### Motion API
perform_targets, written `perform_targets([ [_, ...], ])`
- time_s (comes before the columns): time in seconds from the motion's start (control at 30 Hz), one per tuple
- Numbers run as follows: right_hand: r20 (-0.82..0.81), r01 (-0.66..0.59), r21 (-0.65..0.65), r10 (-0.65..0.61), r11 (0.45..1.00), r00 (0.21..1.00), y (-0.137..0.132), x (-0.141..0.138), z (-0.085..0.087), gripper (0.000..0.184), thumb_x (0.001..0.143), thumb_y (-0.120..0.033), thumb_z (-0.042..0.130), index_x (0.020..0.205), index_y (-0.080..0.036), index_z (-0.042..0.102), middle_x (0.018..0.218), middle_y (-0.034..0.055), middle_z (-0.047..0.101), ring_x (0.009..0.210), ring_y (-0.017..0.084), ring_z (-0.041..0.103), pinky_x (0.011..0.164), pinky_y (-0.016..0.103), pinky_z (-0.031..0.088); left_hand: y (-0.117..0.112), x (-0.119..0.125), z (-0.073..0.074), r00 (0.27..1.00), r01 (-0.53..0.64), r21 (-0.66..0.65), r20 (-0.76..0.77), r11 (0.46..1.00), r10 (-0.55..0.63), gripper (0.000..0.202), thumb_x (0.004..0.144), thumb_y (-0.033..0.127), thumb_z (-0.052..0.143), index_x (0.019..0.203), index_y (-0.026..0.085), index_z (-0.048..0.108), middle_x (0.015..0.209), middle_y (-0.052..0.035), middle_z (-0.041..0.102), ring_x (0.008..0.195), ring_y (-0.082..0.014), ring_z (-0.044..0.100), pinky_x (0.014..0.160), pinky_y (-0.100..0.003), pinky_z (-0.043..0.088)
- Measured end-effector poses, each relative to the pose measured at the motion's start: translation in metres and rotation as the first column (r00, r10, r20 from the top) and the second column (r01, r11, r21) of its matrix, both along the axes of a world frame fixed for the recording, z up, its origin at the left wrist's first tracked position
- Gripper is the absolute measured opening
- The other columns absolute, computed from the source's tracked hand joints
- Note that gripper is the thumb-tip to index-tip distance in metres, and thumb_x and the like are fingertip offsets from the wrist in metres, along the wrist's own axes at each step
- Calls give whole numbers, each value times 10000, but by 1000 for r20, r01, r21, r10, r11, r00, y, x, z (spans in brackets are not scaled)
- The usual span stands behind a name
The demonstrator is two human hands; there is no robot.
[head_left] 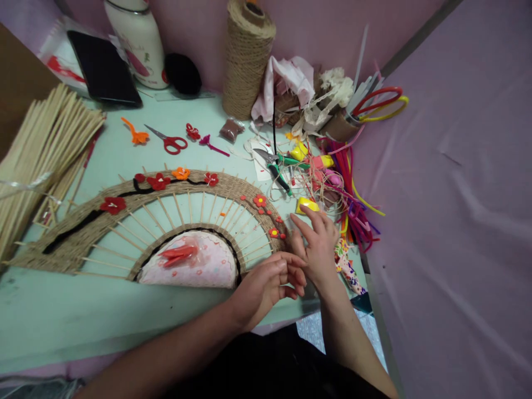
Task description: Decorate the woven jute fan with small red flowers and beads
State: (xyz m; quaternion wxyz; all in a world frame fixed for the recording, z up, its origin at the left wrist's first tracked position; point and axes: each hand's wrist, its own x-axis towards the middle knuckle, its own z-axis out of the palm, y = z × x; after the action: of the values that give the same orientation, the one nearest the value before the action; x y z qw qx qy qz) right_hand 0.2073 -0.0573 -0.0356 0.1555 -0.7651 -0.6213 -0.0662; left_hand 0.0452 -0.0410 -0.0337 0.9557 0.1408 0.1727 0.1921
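Note:
A fan-shaped piece woven from jute twine (124, 213) lies on the pale green table (83, 316), with wooden ribs, a black cord, red and orange flowers and a pink half-round centre (195, 266). My left hand (266, 285) sits at the fan's right end, fingers curled together; what they pinch is hidden. My right hand (318, 244) is just right of it, fingers stretched toward small red flowers (274, 233) on the rim and a yellow piece (307, 205).
A bundle of wooden sticks (37, 149) lies at left. Red scissors (168, 141), green-handled pliers (276, 166), a big twine spool (247, 58), a dark phone (103, 69), a white jar (139, 41) and a heap of coloured pipe cleaners (353, 194) crowd the back and right.

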Motion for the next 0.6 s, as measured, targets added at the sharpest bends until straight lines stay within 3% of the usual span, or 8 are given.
perform_targets([
  [0.17,-28,236,91,-235,967,972,-6,36,2,255,888,-285,514,1051,-243,706,1159,66,694,1073,263,547,916,432,326,-3,-1,0,1000,18,20,-15,1000,-17,313,857,412,567,994,138,631,828,-63,599,749,-160,567,701,-298,390],
  [0.33,-63,384,8,-382,923,922,6,60,-4,299,901,-374,492,966,-192,720,1015,112,696,973,273,548,838,410,343,-4,1,-2,993,28,168,-118,985,-8,295,852,403,586,1000,152,633,856,-58,616,774,-163,569,730,-305,389],
  [0.53,-43,385,-80,-389,920,920,23,68,-1,246,847,-262,539,995,-219,730,1087,129,652,1023,306,513,814,426,369,-7,6,6,940,148,483,-340,863,29,203,821,319,625,944,159,608,831,-35,603,791,-165,561,752,-300,412],
  [0.6,-43,400,-102,-406,911,913,24,70,3,233,825,-251,561,967,-201,740,1087,154,645,1038,324,509,818,442,375,-9,9,10,923,189,578,-381,794,57,167,843,299,591,952,172,602,838,-32,597,818,-174,563,766,-302,425],
])
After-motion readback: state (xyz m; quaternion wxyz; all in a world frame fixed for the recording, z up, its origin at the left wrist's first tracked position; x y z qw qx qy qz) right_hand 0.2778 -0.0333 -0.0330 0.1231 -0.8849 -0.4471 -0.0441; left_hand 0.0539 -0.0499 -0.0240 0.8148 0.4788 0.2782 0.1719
